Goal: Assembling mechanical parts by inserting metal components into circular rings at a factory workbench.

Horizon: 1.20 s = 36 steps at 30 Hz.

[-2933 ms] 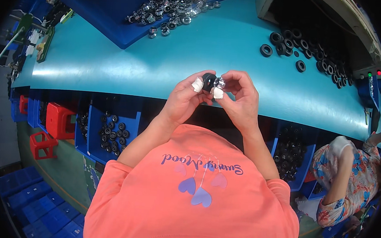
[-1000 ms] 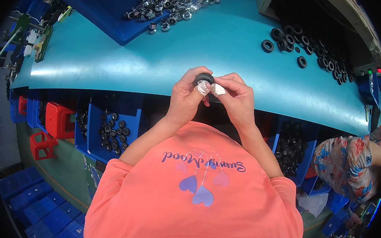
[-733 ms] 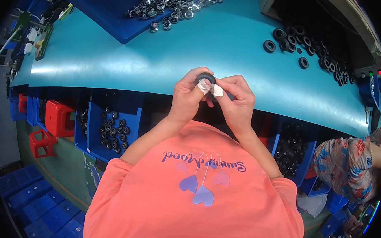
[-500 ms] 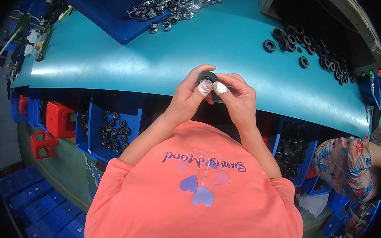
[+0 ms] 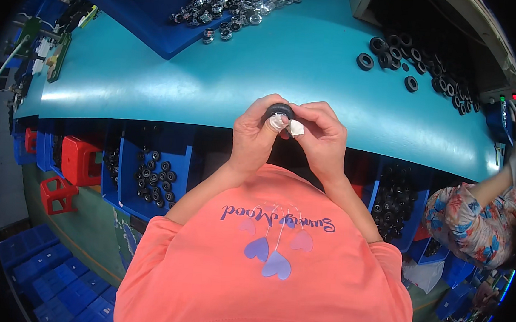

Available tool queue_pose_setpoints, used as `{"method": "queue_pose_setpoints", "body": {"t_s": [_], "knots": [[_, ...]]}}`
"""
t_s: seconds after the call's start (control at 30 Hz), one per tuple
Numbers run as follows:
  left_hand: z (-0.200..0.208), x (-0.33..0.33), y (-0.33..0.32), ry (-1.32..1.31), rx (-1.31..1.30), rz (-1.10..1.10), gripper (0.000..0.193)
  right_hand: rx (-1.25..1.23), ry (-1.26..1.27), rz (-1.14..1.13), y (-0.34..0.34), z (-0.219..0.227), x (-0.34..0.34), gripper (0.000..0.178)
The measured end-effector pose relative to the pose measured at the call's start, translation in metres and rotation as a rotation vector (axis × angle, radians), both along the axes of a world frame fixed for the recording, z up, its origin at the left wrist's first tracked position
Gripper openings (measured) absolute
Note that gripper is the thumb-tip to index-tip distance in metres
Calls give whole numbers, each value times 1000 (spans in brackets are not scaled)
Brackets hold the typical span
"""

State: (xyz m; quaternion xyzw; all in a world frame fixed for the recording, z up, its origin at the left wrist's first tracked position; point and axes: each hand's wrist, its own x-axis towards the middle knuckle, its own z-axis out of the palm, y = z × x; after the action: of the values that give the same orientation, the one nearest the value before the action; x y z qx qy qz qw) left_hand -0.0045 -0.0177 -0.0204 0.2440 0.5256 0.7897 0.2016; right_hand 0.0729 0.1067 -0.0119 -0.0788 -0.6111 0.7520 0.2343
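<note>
Above the table's near edge my two hands grip one small black tyre [image 5: 280, 109] between them. My left hand [image 5: 254, 135] is closed round its left side, and my right hand [image 5: 322, 135] is closed on its right side. Both thumbs have white wrappings on their tips and press at the near face of the tyre. A shiny clear wheel hub showed there a moment earlier; now the thumbs mostly hide it. Loose black tyres [image 5: 411, 84] lie at the far right, and clear and silvery hubs [image 5: 254, 19] are heaped at the far middle.
The hubs spill from a blue tray [image 5: 139, 24] onto the turquoise table [image 5: 216, 80]. Under the table, blue bins [image 5: 126, 179] hold black wheels [image 5: 154, 177]. Red stools [image 5: 81, 162] stand at the left. A co-worker in a flowered shirt [image 5: 460, 220] reaches forward at the right.
My hands have come down slightly, and the tyre has tilted and sits lower over the hub, which shows less. The co-worker's arm at the right has stretched forward.
</note>
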Motion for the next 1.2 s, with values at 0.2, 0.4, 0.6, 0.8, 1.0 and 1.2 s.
{"method": "queue_pose_setpoints", "body": {"t_s": [0.2, 0.4, 0.6, 0.8, 1.0, 1.2], "knots": [[1, -2, 0, -152, -65, -51, 28, 56, -61, -103, -11, 0, 1, 26], [7, -10, 0, -59, -139, -114, 29, -125, -74, -27, 0, -4, -3, 26], [0, -2, 6, -80, -110, -17, 25, 19, -58, -70, -2, -8, 2, 28], [-6, -3, 6, -46, -138, 21, 24, 84, -7, -152, -15, -4, 2, 27], [4, -10, -2, -182, -97, -118, 37, -30, -116, -54, -4, 8, -8, 24], [12, -12, -4, -69, -233, -173, 53, -185, -225, 22, 11, 8, -11, 25]]}}
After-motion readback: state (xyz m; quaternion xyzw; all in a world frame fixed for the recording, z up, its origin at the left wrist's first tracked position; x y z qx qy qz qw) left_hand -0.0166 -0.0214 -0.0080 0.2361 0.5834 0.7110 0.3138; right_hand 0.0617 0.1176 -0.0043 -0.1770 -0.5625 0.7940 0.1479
